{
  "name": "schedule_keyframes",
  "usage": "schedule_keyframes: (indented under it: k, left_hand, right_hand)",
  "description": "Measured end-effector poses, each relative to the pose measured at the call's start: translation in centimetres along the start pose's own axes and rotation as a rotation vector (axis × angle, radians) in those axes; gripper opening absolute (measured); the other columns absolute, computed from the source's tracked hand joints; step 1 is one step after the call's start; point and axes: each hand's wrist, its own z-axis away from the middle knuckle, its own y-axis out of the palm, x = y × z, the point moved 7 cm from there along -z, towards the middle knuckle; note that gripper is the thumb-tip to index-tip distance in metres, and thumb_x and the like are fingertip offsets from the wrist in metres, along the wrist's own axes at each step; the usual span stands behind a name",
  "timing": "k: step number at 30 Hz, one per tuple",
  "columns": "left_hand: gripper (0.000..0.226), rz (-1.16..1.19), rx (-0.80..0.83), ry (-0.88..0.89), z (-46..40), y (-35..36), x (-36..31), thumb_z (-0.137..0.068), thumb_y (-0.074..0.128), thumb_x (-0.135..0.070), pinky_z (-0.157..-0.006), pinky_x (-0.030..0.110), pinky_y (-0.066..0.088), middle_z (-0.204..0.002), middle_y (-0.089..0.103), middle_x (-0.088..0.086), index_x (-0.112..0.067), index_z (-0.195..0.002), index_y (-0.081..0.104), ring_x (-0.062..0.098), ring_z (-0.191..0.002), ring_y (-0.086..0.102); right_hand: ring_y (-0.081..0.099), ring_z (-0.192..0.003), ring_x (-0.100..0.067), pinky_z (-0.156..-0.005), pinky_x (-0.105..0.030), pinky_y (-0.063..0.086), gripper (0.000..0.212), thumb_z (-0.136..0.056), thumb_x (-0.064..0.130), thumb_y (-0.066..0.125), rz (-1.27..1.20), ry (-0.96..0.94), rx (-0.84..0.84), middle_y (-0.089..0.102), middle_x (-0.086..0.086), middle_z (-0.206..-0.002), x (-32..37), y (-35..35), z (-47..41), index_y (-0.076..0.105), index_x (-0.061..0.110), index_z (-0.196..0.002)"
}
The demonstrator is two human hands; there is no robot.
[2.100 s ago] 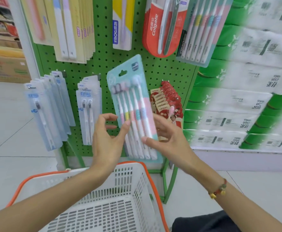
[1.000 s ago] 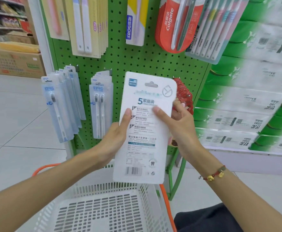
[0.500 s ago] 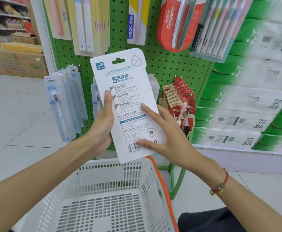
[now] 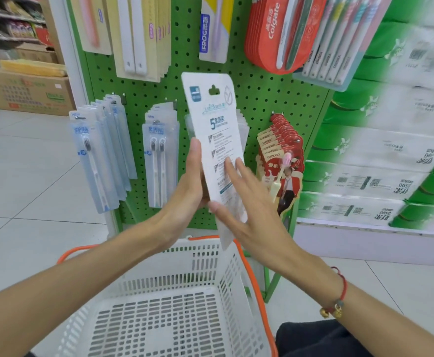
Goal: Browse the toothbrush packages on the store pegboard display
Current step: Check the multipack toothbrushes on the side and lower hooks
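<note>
While both hands hold it up before the pegboard, notes run as follows.

Held pack: one white five-brush pack (image 4: 217,140), printed back to camera, upright, tilted slightly left at the top, in front of the green pegboard (image 4: 262,99) and above the basket.
Left hand: left hand (image 4: 187,186) at the pack's left edge, thumb straight up the back face, remaining fingers hidden behind the card; clamped on it.
Right hand: right hand (image 4: 249,202) spread flat, fingers straight and apart, fingertips pressing the lower right of the card.
Change: half a second ago the pack leaned further left and sat lower; it now stands nearer upright and higher. A second before that its front, with five brushes, faced the camera.
Hanging stock, lower row: two stacks of pale blue packs (image 4: 100,161) and (image 4: 159,155); one stack of red cards (image 4: 283,150); more white packs on a hook behind the held one.
Upper row: one red Colgate stack (image 4: 270,34), one FROG pack (image 4: 212,29), yellow packs (image 4: 144,34).
Basket: one white basket (image 4: 174,318), orange rim, below the hands.
Wrist: one red bracelet (image 4: 339,292), on the right.
</note>
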Motion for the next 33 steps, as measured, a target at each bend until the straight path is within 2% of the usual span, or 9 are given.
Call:
schedule_keyframes:
  k: [3,8,12,17,20,23,25,29,33]
  left_hand:
    - [0.092,-0.017,0.044,0.008,-0.1,0.4,0.1,-0.069,0.011,-0.091,-0.106,0.035,0.042,-0.136,0.054,-0.018,-0.044,-0.143,0.037,0.001,-0.121,0.055]
    - [0.057,-0.020,0.074,0.037,0.4,1.1,0.0,-0.088,0.011,-0.069,-0.110,0.031,0.039,-0.142,0.048,-0.021,-0.053,-0.138,0.034,-0.004,-0.125,0.049]
    - [0.047,-0.059,0.079,0.015,0.0,1.2,-0.6,-0.097,0.021,-0.056,-0.102,0.022,0.045,-0.147,0.038,-0.023,-0.048,-0.142,0.031,-0.001,-0.128,0.046]
    - [0.042,-0.299,0.108,0.031,-0.5,1.2,-1.5,-0.098,0.042,-0.044,-0.093,0.012,0.037,-0.141,0.033,-0.025,-0.050,-0.139,0.037,-0.005,-0.126,0.037]
    - [0.032,-0.412,0.017,0.101,-1.2,0.9,-2.6,-0.093,0.057,-0.036,-0.100,0.024,0.031,-0.135,0.040,-0.023,-0.042,-0.124,0.057,-0.005,-0.124,0.038]
    - [0.049,-0.392,-0.098,0.028,-2.5,1.1,-3.6,-0.087,0.062,-0.045,-0.092,0.026,0.035,-0.131,0.045,-0.017,-0.031,-0.131,0.046,0.002,-0.120,0.046]
    - [0.058,-0.325,-0.035,-0.031,-3.9,2.8,-4.1,-0.089,0.057,-0.048,-0.090,0.022,0.042,-0.134,0.051,-0.012,-0.022,-0.138,0.041,0.006,-0.116,0.055]
    - [0.030,-0.155,-0.001,0.034,-6.0,5.9,-6.7,-0.098,0.048,-0.036,-0.077,0.019,0.056,-0.100,0.073,-0.007,-0.018,-0.119,0.060,0.005,-0.087,0.070]
    - [0.028,-0.032,-0.080,0.123,-7.4,7.4,-9.1,-0.099,0.047,-0.034,-0.070,0.019,0.057,-0.104,0.072,-0.003,-0.019,-0.121,0.056,0.009,-0.089,0.071]
  right_hand:
    - [0.001,-0.145,0.009,-0.122,-0.028,0.010,0.067,-0.095,0.049,0.041,-0.205,0.003,-0.006,0.007,0.014,-0.162,0.2,-0.8,0.0,0.016,0.031,-0.154]
    - [0.009,-0.144,0.009,-0.121,-0.037,0.022,0.072,-0.093,0.056,0.046,-0.274,-0.006,0.010,0.014,0.019,-0.160,0.4,-1.4,0.0,0.017,0.030,-0.154]
    - [0.022,-0.141,0.008,-0.114,-0.019,0.029,0.058,-0.098,0.038,0.041,-0.362,-0.042,0.050,0.026,0.016,-0.157,0.4,-2.9,0.1,0.025,0.023,-0.152]
    - [0.058,-0.107,0.006,-0.087,-0.013,0.046,0.032,-0.104,0.016,0.039,-0.422,-0.041,-0.189,0.064,0.026,-0.115,-0.8,-7.6,1.2,0.056,0.036,-0.122]
    - [0.067,-0.095,-0.005,-0.075,-0.020,0.053,0.031,-0.104,0.013,0.040,-0.665,0.224,-0.292,0.073,0.010,-0.105,-3.6,-9.9,2.0,0.064,0.031,-0.110]
    - [0.070,-0.092,-0.009,-0.069,-0.023,0.056,0.028,-0.104,0.014,0.038,-0.948,0.359,-0.263,0.074,0.004,-0.104,-4.8,-11.3,1.9,0.064,0.021,-0.112]
    - [0.069,-0.093,-0.011,-0.069,-0.024,0.057,0.027,-0.103,0.013,0.039,-1.079,0.353,-0.263,0.072,-0.001,-0.108,-4.8,-12.8,1.2,0.061,0.014,-0.118]
    - [0.067,-0.093,-0.015,-0.077,-0.029,0.058,0.026,-0.100,0.011,0.045,-1.144,0.308,-0.304,0.072,-0.003,-0.107,-5.5,-15.4,-1.0,0.062,0.013,-0.119]
    - [0.069,-0.086,-0.009,-0.074,-0.024,0.057,0.026,-0.094,0.009,0.055,-1.133,0.272,-0.377,0.074,0.001,-0.097,-6.4,-18.0,-3.0,0.064,0.018,-0.117]
